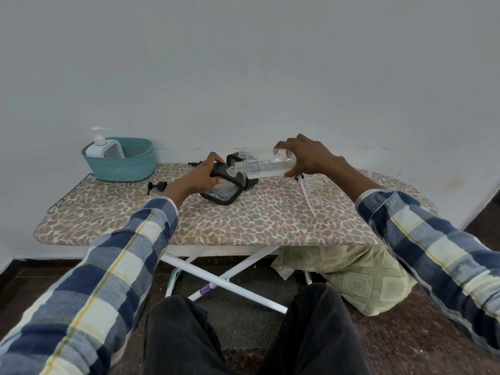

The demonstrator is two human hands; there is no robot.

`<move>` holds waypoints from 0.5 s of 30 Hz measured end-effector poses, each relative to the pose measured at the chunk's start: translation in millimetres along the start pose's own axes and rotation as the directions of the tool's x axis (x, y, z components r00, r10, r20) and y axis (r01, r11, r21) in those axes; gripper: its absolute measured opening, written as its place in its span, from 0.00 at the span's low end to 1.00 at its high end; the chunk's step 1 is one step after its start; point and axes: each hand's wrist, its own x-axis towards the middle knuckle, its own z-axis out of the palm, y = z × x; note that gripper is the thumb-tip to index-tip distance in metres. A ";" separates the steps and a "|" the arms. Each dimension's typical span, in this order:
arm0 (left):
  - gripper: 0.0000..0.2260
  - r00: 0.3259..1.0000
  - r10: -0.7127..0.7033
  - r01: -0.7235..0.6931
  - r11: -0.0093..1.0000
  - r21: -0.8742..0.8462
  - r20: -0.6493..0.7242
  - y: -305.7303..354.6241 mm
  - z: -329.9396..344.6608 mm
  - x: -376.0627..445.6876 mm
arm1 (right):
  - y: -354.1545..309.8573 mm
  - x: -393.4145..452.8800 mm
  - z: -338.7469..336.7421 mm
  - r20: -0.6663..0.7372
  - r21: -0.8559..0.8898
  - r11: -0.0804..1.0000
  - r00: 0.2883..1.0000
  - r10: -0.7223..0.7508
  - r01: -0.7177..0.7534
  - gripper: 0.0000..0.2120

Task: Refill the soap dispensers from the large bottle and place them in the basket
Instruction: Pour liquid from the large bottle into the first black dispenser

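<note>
Head: large bottle (266, 164) in right grip (305, 155)

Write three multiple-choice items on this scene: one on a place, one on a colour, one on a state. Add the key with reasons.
1. Where is the white pump soap dispenser?
A. in the woven basket
B. on the floor
C. in the left hand

2. What colour is that basket?
A. red
B. teal
C. black

3. How is the large clear plastic bottle held?
A. upright and capped
B. flat on the leopard-print ironing board
C. tipped sideways by the right hand, mouth at the black-framed dispenser

Key: 1 A, it stands inside the rim; 2 B, the weave is blue-green; 3 C, its open neck meets the dispenser that the left hand grips.
</note>
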 end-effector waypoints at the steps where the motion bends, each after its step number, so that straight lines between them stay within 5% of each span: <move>1: 0.20 1.000 0.000 0.000 1.000 -0.001 0.000 0.2 -0.1 -0.2 | 0.1 0.2 0.2 0.000 0.000 1.000 1.000 -0.001 0.001 0.36; 15: 0.19 1.000 0.007 -0.007 1.000 -0.006 -0.008 -0.5 -0.5 -0.4 | 0.3 0.2 -1.1 0.002 -0.009 1.000 1.000 -0.004 0.004 0.36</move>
